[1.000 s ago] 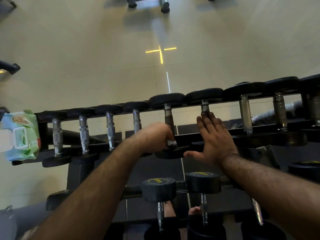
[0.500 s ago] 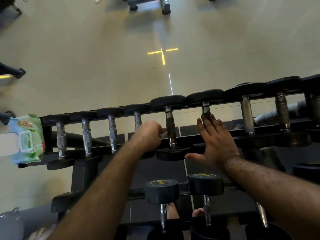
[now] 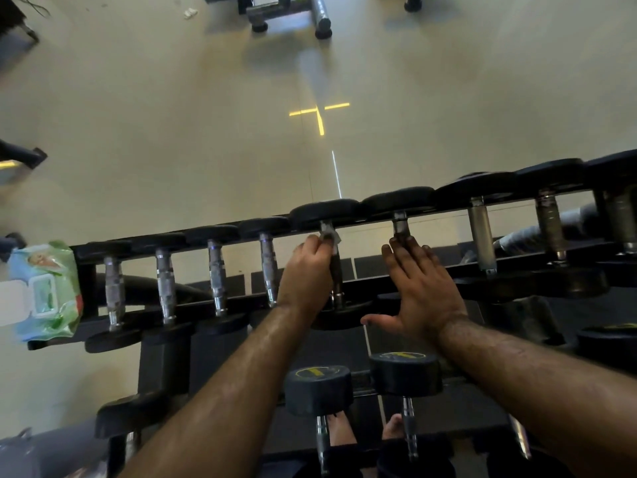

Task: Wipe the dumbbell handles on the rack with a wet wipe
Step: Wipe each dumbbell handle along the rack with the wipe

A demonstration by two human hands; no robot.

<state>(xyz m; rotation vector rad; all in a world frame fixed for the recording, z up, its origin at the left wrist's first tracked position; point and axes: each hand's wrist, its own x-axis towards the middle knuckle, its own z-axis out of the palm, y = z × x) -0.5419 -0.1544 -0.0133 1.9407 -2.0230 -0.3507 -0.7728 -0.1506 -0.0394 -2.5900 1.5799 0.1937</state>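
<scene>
Head view: the left hand [image 3: 305, 270] is curling its fingers [image 3: 315, 244] around a wet wipe [image 3: 329, 236] at the far end of one dumbbell handle [image 3: 335, 274] on the rack [image 3: 86, 270]. The right hand [image 3: 424, 291] is lying flat, fingers straight and together, on the neighbouring handle [image 3: 400, 225]. Judged progress: mid-row; handles to the right are probably remaining, though no handle is showing whether it is already wiped.

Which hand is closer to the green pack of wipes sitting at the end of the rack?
The left hand. It holds a wet wipe on a dumbbell handle mid-rack, several handles right of the wipes pack. The right hand rests flat one handle farther away.
</scene>
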